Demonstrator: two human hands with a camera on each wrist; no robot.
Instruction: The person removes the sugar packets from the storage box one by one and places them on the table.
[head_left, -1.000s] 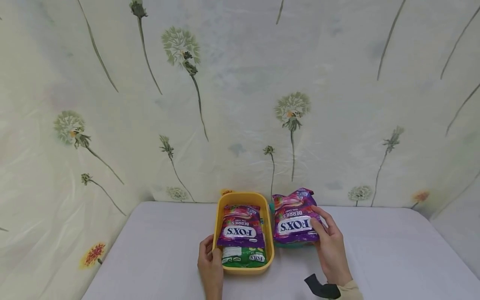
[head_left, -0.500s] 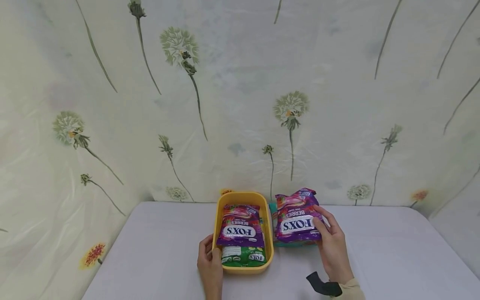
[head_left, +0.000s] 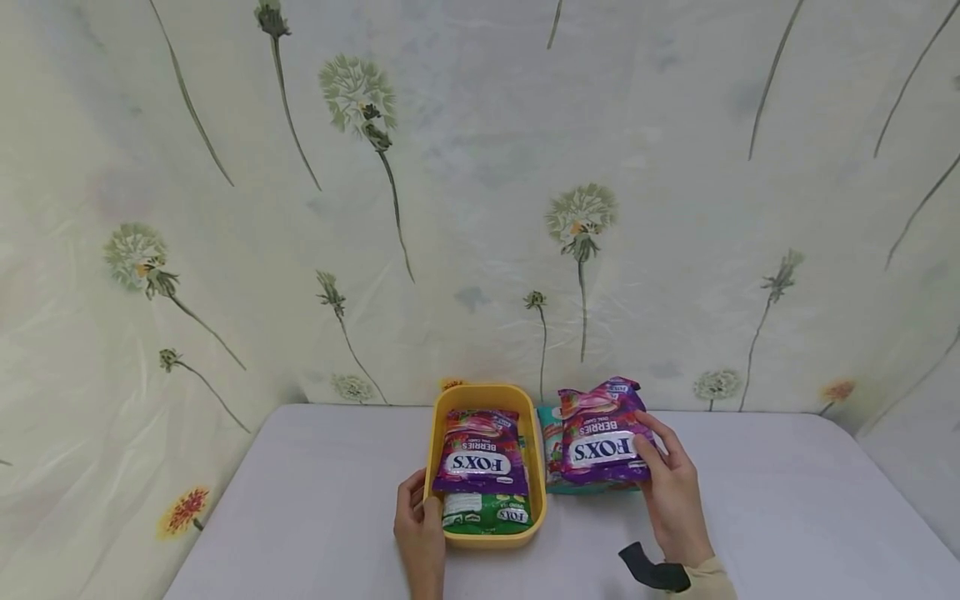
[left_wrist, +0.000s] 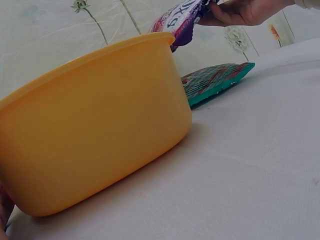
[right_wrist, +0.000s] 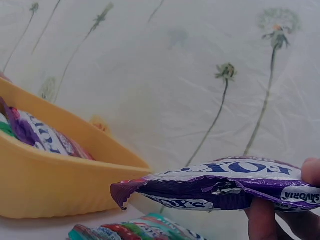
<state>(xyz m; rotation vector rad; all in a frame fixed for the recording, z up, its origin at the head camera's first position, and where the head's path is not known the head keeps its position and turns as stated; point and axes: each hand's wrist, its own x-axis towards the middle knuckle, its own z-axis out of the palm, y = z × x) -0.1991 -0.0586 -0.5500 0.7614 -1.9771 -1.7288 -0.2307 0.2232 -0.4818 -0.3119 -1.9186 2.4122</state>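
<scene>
My right hand (head_left: pixel 673 492) pinches the right edge of a purple candy bag (head_left: pixel 600 429) labelled FOX'S Berries, thumb on top and fingers below. The right wrist view shows this purple bag (right_wrist: pixel 225 187) raised above a teal candy bag (right_wrist: pixel 145 227). That teal bag (head_left: pixel 553 454) lies on the table, partly hidden beneath it. At the near left side of a yellow plastic tub (head_left: pixel 495 542), my left hand (head_left: pixel 420 529) grips the wall with the thumb at the rim. Inside the tub, another purple candy bag (head_left: pixel 482 454) lies over a green candy bag (head_left: pixel 487 515).
A white cloth covers the table (head_left: pixel 330 492). A pale curtain (head_left: pixel 465 208) printed with dandelions rises right behind the table's back edge. A black strap (head_left: pixel 648 573) sits at the right wrist, by a beige sleeve (head_left: pixel 708 579).
My right hand has moved slightly to the right with the purple candy bag, showing more of the teal bag under it. The left hand and the tub have stayed in place.
</scene>
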